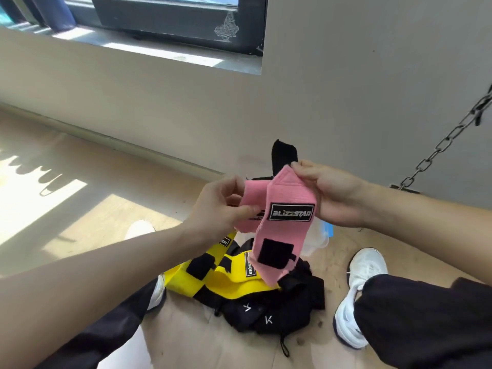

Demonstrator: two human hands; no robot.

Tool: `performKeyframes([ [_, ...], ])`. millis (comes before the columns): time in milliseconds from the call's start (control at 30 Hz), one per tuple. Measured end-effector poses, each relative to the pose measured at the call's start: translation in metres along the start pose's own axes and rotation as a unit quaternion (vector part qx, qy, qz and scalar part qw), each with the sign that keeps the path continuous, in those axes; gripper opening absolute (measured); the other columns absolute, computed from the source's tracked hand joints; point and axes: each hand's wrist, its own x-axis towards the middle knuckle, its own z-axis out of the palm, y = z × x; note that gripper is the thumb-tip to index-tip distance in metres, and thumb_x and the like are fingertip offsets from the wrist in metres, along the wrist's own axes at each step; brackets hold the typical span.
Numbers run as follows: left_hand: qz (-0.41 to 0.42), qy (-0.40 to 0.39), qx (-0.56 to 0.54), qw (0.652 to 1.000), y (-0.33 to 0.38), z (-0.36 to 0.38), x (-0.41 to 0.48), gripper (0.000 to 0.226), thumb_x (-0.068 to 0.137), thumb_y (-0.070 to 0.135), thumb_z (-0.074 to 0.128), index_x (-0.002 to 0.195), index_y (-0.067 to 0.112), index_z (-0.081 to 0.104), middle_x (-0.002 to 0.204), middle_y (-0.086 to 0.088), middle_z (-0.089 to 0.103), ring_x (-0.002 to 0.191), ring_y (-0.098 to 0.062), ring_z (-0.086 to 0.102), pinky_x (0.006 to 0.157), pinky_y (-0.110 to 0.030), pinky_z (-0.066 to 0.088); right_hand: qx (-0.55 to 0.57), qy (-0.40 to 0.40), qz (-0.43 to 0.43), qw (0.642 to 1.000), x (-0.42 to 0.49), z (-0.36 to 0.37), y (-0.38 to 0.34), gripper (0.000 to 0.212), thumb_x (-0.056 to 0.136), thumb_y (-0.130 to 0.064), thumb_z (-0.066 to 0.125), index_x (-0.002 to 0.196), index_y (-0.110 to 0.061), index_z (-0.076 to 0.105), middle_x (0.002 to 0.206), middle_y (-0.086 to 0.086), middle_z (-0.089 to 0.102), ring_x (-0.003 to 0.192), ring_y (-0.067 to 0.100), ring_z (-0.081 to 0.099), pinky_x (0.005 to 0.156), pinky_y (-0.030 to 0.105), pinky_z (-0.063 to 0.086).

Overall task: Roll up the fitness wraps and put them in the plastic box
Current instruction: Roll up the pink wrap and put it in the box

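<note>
Two pink fitness wraps hang in the air in front of me. My right hand (pixel 330 193) pinches the top of the nearer pink wrap (pixel 282 227), which shows a black logo label and a black velcro patch. My left hand (pixel 223 206) grips the other pink wrap (pixel 251 209), partly hidden behind the first. A black strip (pixel 283 155) sticks up behind both hands. On the floor below lie yellow wraps (pixel 226 283) and black wraps (pixel 279 310) in a pile. The clear plastic box (pixel 315 241) with a blue part is mostly hidden behind the hanging wrap.
My legs in dark trousers and white shoes (pixel 356 296) flank the pile on the wooden floor. A grey wall rises just beyond, with a window sill (pixel 159 51) at the upper left. A metal chain (pixel 447 139) hangs at the right. Sunlight falls on the floor at left.
</note>
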Motion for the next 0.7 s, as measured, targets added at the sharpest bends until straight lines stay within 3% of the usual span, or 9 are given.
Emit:
performKeyframes([
  [67, 0.017, -0.045, 0.028, 0.998, -0.001, 0.0, -0.002, 0.019, 0.081, 0.002, 0.083, 0.085, -0.005, 0.065, 0.082, -0.022, 0.074, 0.076, -0.038, 0.072, 0.073, -0.048, 0.061, -0.031, 0.007, -0.024, 0.999, 0.001, -0.008, -0.001, 0.022, 0.106, -0.022, 0.046, 0.086, -0.017, 0.052, 0.075, 0.001, 0.057, 0.065, 0.011, 0.059, 0.062, 0.024, 0.055],
  [167, 0.029, -0.069, 0.029, 0.997, 0.005, -0.008, 0.002, 0.018, 0.081, 0.017, 0.068, 0.068, 0.007, 0.073, 0.072, -0.013, 0.073, 0.068, -0.017, 0.066, 0.066, -0.027, 0.05, -0.104, -0.035, -0.037, 0.993, -0.002, -0.02, -0.003, 0.015, 0.099, -0.023, 0.053, 0.086, -0.016, 0.057, 0.078, 0.0, 0.059, 0.073, 0.012, 0.057, 0.074, 0.027, 0.049],
  [267, 0.025, -0.034, 0.044, 0.998, 0.006, -0.022, 0.018, 0.021, 0.078, 0.025, 0.059, 0.073, 0.01, 0.074, 0.08, -0.011, 0.074, 0.074, -0.014, 0.066, 0.068, -0.03, 0.047, -0.151, -0.107, -0.011, 0.983, -0.009, -0.027, -0.006, 0.009, 0.094, -0.023, 0.059, 0.093, -0.015, 0.063, 0.082, -0.001, 0.063, 0.074, 0.01, 0.061, 0.072, 0.022, 0.054],
  [400, -0.01, -0.128, 0.052, 0.99, 0.007, -0.02, 0.03, 0.041, 0.077, 0.027, 0.055, 0.115, 0.025, 0.072, 0.117, 0.001, 0.073, 0.109, -0.007, 0.066, 0.093, -0.029, 0.05, -0.219, -0.17, 0.003, 0.961, -0.014, -0.024, -0.01, 0.014, 0.094, -0.026, 0.058, 0.093, -0.014, 0.065, 0.088, 0.004, 0.063, 0.078, 0.015, 0.062, 0.074, 0.025, 0.055],
  [433, -0.013, -0.168, 0.052, 0.984, 0.009, -0.015, 0.03, 0.046, 0.077, 0.026, 0.053, 0.118, 0.033, 0.07, 0.122, 0.008, 0.071, 0.116, -0.004, 0.063, 0.101, -0.03, 0.047, -0.235, -0.179, 0.004, 0.955, -0.014, -0.022, -0.011, 0.016, 0.094, -0.029, 0.061, 0.097, -0.013, 0.065, 0.093, 0.008, 0.063, 0.083, 0.02, 0.061, 0.078, 0.028, 0.054],
  [500, -0.03, -0.238, 0.044, 0.97, 0.012, -0.006, 0.029, 0.044, 0.074, 0.022, 0.05, 0.103, 0.045, 0.075, 0.107, 0.02, 0.071, 0.109, 0.008, 0.06, 0.107, -0.031, 0.041, -0.263, -0.193, 0.008, 0.945, -0.013, -0.02, -0.011, 0.033, 0.089, -0.038, 0.072, 0.105, -0.01, 0.065, 0.103, 0.015, 0.059, 0.094, 0.028, 0.055, 0.084, 0.032, 0.051],
  [567, -0.041, -0.274, 0.058, 0.959, 0.011, 0.0, 0.029, 0.039, 0.071, 0.024, 0.054, 0.099, 0.032, 0.079, 0.097, 0.012, 0.069, 0.096, 0.008, 0.06, 0.106, -0.028, 0.04, -0.27, -0.195, 0.016, 0.943, -0.013, -0.021, -0.013, 0.043, 0.086, -0.043, 0.075, 0.11, -0.009, 0.064, 0.106, 0.017, 0.055, 0.097, 0.03, 0.051, 0.085, 0.033, 0.05],
  [633, -0.029, -0.281, 0.097, 0.954, 0.004, -0.004, 0.034, 0.049, 0.073, 0.024, 0.058, 0.113, -0.002, 0.065, 0.102, -0.003, 0.061, 0.094, -0.003, 0.057, 0.098, -0.025, 0.043, -0.284, -0.193, 0.015, 0.939, -0.014, -0.024, -0.014, 0.031, 0.096, -0.035, 0.065, 0.108, -0.007, 0.062, 0.103, 0.016, 0.057, 0.094, 0.028, 0.054, 0.082, 0.032, 0.05],
  [700, -0.006, -0.289, 0.141, 0.947, -0.002, -0.014, 0.038, 0.039, 0.08, 0.024, 0.061, 0.104, -0.006, 0.061, 0.094, -0.007, 0.058, 0.091, -0.012, 0.056, 0.092, -0.035, 0.043, -0.308, -0.187, 0.015, 0.933, -0.015, -0.027, -0.015, 0.018, 0.105, -0.022, 0.051, 0.1, -0.008, 0.061, 0.088, 0.007, 0.062, 0.08, 0.019, 0.059, 0.075, 0.026, 0.052],
])
